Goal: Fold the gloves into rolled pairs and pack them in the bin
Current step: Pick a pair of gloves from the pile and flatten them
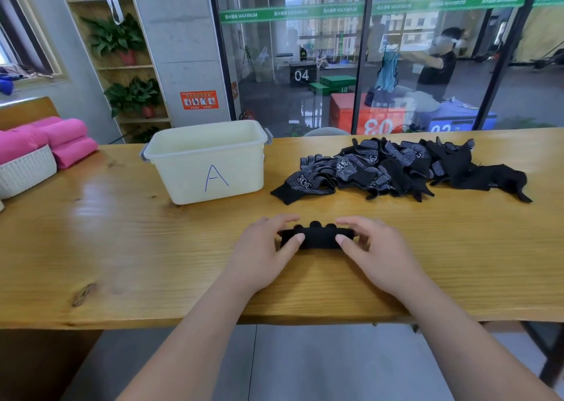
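Observation:
A black rolled glove pair (317, 238) lies on the wooden table (152, 248) near its front edge, fingertips poking out at the far side. My left hand (265, 248) grips its left end and my right hand (372, 248) grips its right end, thumbs pressed on the roll. A loose heap of black gloves with white dotted palms (396, 165) lies at the back right. The cream plastic bin (207, 162) marked "A" stands at the back, left of the heap; its inside looks empty from here.
A white woven basket (24, 171) with pink rolled towels (55, 141) sits at the table's left end. A glass wall runs behind the table, with a person beyond it. The table's front edge lies just under my forearms.

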{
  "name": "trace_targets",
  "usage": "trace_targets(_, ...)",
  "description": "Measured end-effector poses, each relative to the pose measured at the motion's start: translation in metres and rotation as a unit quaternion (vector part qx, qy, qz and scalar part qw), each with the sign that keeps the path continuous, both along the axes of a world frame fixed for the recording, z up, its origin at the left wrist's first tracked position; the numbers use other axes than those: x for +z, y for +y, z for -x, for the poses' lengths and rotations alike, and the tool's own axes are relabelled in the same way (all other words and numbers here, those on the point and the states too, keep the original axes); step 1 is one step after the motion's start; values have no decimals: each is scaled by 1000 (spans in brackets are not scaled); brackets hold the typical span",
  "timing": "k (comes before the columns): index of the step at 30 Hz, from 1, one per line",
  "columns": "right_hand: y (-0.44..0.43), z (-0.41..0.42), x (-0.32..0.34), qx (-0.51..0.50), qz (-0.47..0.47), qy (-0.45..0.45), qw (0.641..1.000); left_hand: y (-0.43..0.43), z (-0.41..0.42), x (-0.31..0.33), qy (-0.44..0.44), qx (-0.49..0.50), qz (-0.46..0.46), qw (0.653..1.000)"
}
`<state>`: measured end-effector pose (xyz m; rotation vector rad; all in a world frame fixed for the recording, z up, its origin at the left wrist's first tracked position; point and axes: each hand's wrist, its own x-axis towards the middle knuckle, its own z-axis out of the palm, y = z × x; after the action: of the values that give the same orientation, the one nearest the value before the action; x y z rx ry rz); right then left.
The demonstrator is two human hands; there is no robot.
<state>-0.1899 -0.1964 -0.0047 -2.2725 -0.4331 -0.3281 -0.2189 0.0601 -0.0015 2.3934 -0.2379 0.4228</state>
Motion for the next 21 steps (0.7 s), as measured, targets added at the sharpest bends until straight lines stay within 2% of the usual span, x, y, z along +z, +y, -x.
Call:
trace_targets(2, -2, -2, -2, 14, -45, 12, 999, 1, 1, 3, 26, -6, 54, 998)
trace_targets(4, -2, -3, -3, 0, -32, -2, 999, 0, 0, 3, 20, -1, 55, 998)
trace_targets(9, 7, 2, 0, -107, 116, -143, 977, -3, -3, -2, -127, 24, -76, 989)
trace_targets(11, 9, 4, -1, -84, 146, -207, 964, -4, -5, -5, -183, -6, -121, 976)
trace_targets(13, 11, 3, -4, -37, 169, -232, 957, -5, -5, -8, -192, -35, -159, 968)
trace_targets(17, 14, -2, -7, -14, 198, -189, 962, -8, -6, -12, -137, -38, -156, 978)
trace_targets(21, 12, 1, -4, 15, 158, -124, 979, -7, -5, -12, -131, -33, -153, 979)
